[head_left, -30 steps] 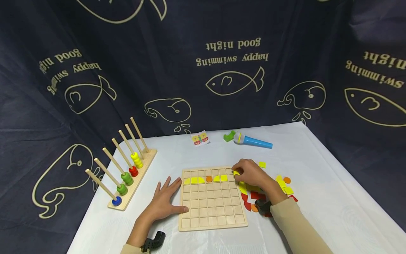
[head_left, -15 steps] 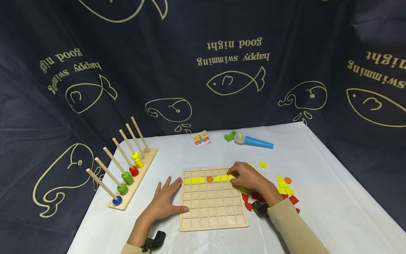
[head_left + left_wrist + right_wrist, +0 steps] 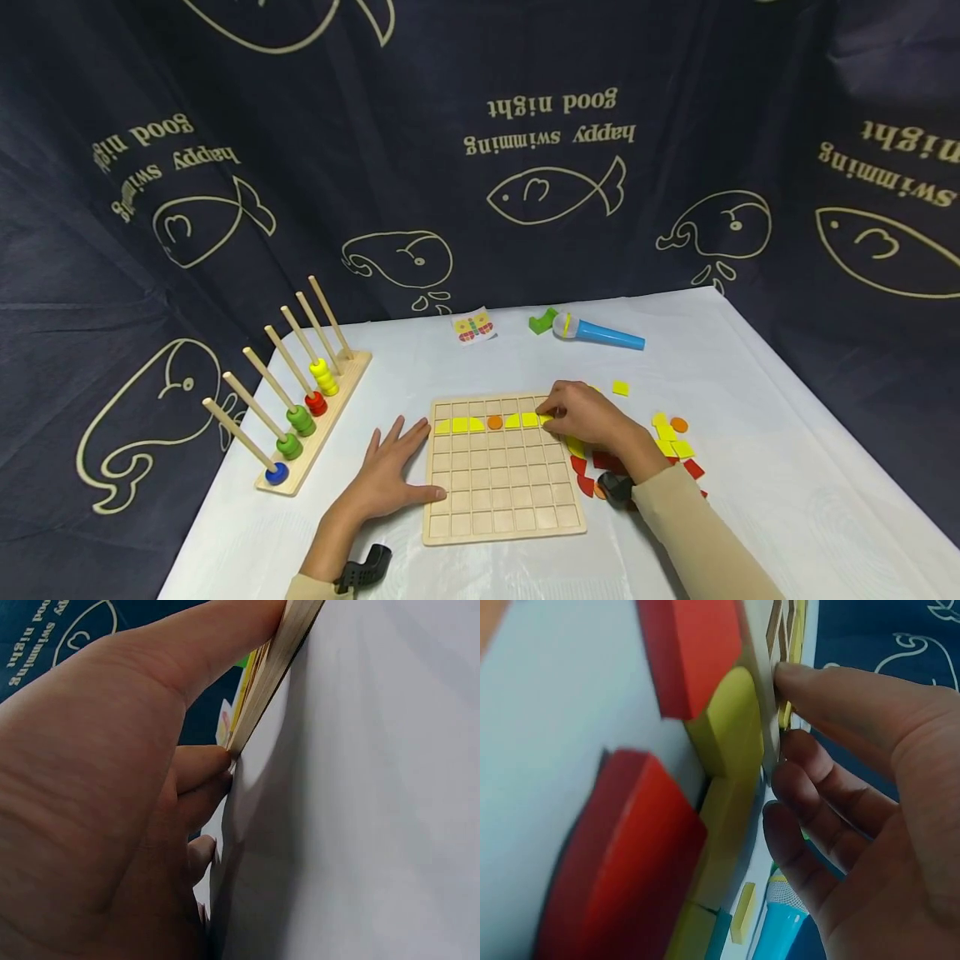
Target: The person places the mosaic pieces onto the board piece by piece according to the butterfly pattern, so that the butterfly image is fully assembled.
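A wooden grid board (image 3: 500,480) lies in the middle of the table. Its second row holds yellow tiles (image 3: 460,425) and an orange disc (image 3: 495,422). My left hand (image 3: 390,479) lies with fingers spread at the board's left edge, its thumb over the rim; the left wrist view shows thumb and fingertips against the board's side. At the right end of that row, my right hand (image 3: 588,415) pinches a yellow tile (image 3: 784,714) between thumb and fingertips, partly hidden by them in the head view.
Loose red pieces (image 3: 586,486) and yellow pieces (image 3: 666,432) lie right of the board, partly under the right forearm. A bead rack (image 3: 318,440) stands on the left. At the back are a butterfly card (image 3: 474,327), a green block (image 3: 543,322) and a toy microphone (image 3: 609,336).
My right hand has moved left and slightly down with the yellow tile, from beside the board's right edge to the row's last cell. The left hand stays in place.
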Demonstrator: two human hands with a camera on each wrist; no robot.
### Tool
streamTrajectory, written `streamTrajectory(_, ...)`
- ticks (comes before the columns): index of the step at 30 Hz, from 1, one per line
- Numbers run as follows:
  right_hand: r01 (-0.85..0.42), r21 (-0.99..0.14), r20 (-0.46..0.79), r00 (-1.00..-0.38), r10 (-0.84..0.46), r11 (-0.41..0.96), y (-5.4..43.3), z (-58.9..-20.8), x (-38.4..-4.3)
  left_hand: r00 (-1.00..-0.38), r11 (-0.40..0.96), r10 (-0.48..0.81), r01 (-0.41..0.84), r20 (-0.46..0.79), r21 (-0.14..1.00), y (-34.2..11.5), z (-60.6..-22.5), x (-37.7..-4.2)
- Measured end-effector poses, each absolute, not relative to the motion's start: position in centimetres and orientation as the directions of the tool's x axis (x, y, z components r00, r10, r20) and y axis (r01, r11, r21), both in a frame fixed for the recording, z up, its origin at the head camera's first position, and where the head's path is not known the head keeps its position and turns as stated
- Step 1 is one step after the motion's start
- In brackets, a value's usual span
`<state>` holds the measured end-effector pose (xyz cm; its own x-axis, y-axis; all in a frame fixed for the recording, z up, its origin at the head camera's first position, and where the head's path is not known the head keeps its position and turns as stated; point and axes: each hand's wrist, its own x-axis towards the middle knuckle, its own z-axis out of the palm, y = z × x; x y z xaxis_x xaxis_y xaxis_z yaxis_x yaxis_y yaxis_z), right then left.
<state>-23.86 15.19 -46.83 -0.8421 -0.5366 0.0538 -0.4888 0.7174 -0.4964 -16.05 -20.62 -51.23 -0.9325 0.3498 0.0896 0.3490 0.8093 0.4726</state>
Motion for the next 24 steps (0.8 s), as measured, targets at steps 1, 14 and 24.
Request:
streamTrajectory(1, -0.492, -0.495, 0.054, -0.840, -0.539, 0.716, 15.3, -46.9, -23.9, -0.932, 0.809, 0.352, 0.352, 0.092, 0.472, -20.6, -51.2, -16.0)
streamTrajectory(14, -0.453, -0.544, 0.121, -0.875, -0.468, 0.706, 16.6, -46.9, -24.1, -0.925, 0.792, 0.371, 0.361, 0.081, 0.492, -20.9, -51.0, -15.9)
streamTrajectory(24, -0.270, -0.471, 0.099, -0.962, -0.253, 0.840, 20.7, -46.3, -25.6, -0.917, 0.788, 0.388, 0.382, 0.094, 0.483, -20.7, -50.9, -15.8)
